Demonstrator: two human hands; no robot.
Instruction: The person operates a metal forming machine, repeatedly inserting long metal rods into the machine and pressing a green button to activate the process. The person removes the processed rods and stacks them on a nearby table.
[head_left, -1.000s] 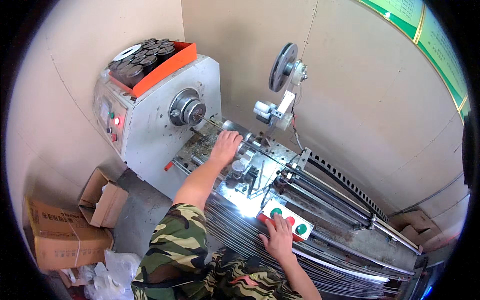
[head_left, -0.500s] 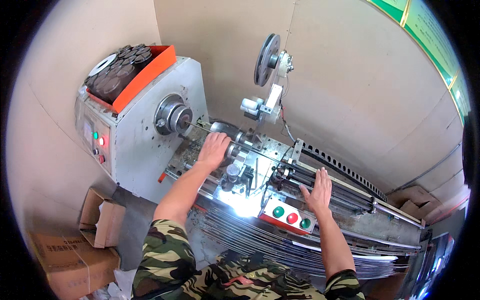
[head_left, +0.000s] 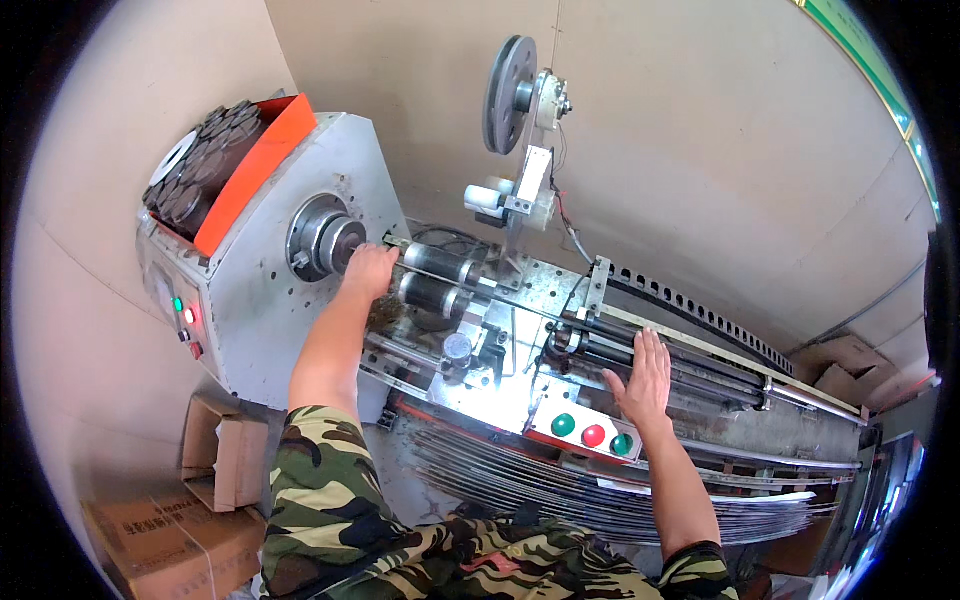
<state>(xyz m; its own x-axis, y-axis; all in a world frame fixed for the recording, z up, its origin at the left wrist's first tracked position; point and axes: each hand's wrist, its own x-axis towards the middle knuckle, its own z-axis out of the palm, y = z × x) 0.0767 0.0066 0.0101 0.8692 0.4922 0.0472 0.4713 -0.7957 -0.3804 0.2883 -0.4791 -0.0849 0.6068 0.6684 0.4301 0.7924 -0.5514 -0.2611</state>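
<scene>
The left hand (head_left: 370, 272) has slid up the machine bed to close around the rod's end at the spindle chuck (head_left: 325, 238), while the right hand (head_left: 642, 375) has lifted off the button panel (head_left: 590, 432) and now lies open-palmed on the carriage rails (head_left: 700, 365), so work has moved from the controls to the spindle

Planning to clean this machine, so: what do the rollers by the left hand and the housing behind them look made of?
The rollers look like dark bare metal, with a dull sheen. The housing seems to be grey-painted sheet metal, matte, flat panels with scuffs.
</scene>
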